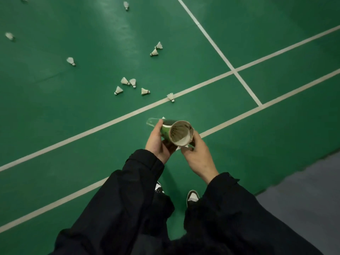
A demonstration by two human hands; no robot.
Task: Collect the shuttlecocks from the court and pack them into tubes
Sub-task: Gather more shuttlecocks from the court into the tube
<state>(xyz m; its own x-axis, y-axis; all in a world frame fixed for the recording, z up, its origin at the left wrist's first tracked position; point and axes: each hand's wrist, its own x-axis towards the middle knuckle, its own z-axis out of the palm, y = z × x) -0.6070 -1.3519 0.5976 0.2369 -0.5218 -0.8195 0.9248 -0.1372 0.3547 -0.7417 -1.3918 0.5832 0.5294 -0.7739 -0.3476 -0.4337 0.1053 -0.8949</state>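
Dim, even indoor light from overhead. A pale streak of glare runs down the green court floor (114,30) at upper centre. Shadows are soft and faint. Wide-angle distortion bends the white court lines (215,43). Shuttlecocks at the far upper left (9,35) look blurred; black sleeves (128,199) lose detail.

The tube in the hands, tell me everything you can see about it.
The tube is a cardboard cylinder with a green printed outside and a brown inside. Its open end tilts toward the camera, lid off. Shuttlecock feathers show stacked deep inside. The left hand grips its side; the right hand touches its rim from below. It is held above the green court, near a white line.
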